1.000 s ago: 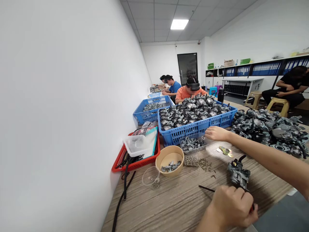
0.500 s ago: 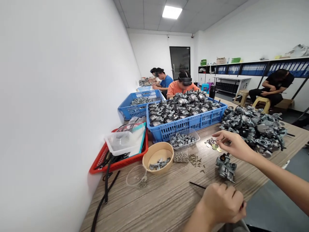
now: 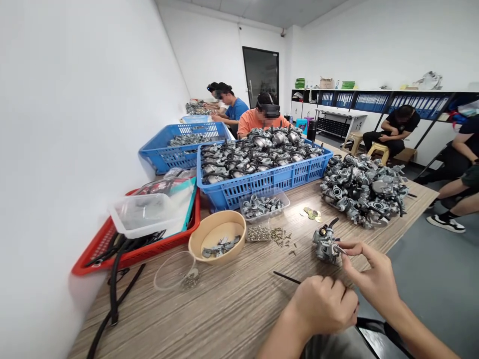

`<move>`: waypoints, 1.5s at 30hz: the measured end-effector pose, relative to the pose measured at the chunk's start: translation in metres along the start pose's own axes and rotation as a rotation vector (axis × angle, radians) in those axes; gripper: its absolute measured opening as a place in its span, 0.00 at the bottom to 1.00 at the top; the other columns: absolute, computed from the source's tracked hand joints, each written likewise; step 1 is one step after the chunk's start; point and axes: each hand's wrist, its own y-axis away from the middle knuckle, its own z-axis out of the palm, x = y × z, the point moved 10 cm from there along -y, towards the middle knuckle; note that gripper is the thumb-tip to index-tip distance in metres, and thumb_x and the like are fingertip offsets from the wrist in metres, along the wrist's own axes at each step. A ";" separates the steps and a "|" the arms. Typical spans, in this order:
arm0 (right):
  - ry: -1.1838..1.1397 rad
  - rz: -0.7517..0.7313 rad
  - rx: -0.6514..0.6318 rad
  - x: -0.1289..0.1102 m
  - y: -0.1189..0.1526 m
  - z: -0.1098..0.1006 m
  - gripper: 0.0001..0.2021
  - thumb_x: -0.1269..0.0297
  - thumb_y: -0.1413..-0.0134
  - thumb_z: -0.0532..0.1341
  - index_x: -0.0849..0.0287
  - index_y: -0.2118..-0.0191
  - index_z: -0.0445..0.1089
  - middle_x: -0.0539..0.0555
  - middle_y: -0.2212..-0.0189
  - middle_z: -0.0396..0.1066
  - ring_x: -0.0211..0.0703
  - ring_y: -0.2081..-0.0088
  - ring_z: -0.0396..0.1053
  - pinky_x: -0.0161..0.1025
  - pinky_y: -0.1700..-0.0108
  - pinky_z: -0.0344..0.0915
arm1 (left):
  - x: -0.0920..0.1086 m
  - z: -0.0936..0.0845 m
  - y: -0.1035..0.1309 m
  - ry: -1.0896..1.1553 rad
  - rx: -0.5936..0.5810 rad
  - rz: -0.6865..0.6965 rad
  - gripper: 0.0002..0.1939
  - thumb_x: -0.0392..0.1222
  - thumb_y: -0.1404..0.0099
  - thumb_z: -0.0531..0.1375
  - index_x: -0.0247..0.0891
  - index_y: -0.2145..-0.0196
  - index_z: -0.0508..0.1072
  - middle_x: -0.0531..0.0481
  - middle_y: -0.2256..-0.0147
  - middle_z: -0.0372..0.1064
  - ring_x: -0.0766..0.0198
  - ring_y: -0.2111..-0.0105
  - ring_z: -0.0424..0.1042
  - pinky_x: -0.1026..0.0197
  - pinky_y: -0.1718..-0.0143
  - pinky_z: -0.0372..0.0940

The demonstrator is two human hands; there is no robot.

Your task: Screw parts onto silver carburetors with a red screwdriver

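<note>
My left hand is closed in a fist near the table's front edge. A screwdriver is gripped in it; the thin dark shaft points left and the handle is hidden by the fingers. Thumb and fingertips of my right hand pinch a small, flat metal piece at the right side of a carburetor. That carburetor stands on the table just beyond my left hand. Behind it lie several thin brass-coloured discs. Loose brass screws are scattered to its left.
Carburetors fill a blue crate, and more are piled at right. A clear tub of metal parts, a tan bowl and a red basket stand leftward. Co-workers sit beyond the crates.
My right hand has moved from the brass discs back to the carburetor's side, pinching a small metal piece. My left hand keeps its grip on the screwdriver. The view has shifted right and downward.
</note>
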 end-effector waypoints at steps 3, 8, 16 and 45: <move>0.024 0.028 0.037 0.002 0.005 0.005 0.07 0.63 0.41 0.63 0.52 0.71 0.68 0.53 0.66 0.83 0.48 0.67 0.82 0.39 0.64 0.77 | 0.001 0.003 0.001 0.009 -0.019 -0.002 0.11 0.42 0.38 0.61 0.42 0.75 0.62 0.56 0.81 0.61 0.67 0.83 0.65 0.59 0.83 0.50; 0.058 0.049 0.052 0.005 0.005 0.011 0.07 0.63 0.42 0.62 0.52 0.71 0.68 0.52 0.67 0.83 0.48 0.68 0.82 0.40 0.64 0.77 | 0.001 0.004 0.002 0.021 -0.020 -0.005 0.11 0.42 0.38 0.61 0.41 0.74 0.63 0.56 0.80 0.62 0.66 0.83 0.65 0.59 0.83 0.51; 0.123 0.051 0.017 0.006 0.007 0.015 0.06 0.62 0.41 0.61 0.52 0.69 0.69 0.52 0.66 0.83 0.48 0.66 0.82 0.41 0.63 0.76 | -0.001 -0.002 -0.001 0.032 0.037 -0.021 0.10 0.39 0.38 0.60 0.41 0.76 0.63 0.55 0.81 0.62 0.66 0.83 0.63 0.59 0.83 0.51; 0.177 -0.229 -0.176 -0.004 0.002 0.032 0.12 0.65 0.32 0.60 0.52 0.46 0.68 0.53 0.58 0.80 0.45 0.61 0.78 0.41 0.59 0.76 | -0.002 0.001 0.000 0.039 0.003 -0.032 0.11 0.41 0.36 0.60 0.41 0.75 0.64 0.55 0.81 0.62 0.66 0.83 0.65 0.59 0.83 0.52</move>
